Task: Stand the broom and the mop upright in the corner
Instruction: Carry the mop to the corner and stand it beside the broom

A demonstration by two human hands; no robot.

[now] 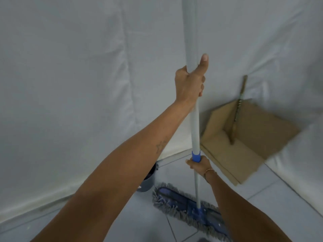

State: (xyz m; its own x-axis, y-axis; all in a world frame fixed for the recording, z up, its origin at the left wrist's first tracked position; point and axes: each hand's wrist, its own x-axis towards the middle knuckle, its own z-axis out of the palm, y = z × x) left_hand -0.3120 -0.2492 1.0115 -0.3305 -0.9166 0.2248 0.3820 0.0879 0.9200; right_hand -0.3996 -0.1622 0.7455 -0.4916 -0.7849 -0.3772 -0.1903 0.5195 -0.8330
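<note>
I hold the mop upright by its pale grey pole (195,126). My left hand (190,82) grips the pole high up, thumb along it. My right hand (199,165) grips lower, just under the blue collar (196,156). The flat blue mop head (188,205) with grey fringe rests on the tiled floor near my feet. A thin brown broom stick (238,109) with a striped section leans in the corner, standing on cardboard. Its brush end is not visible.
White fabric (70,84) covers both walls that meet in the corner. Folded brown cardboard (253,137) lies in the corner on the right. A dark grey bucket (148,180) stands by the left wall, partly behind my left forearm. Pale floor tiles (262,189) lie below.
</note>
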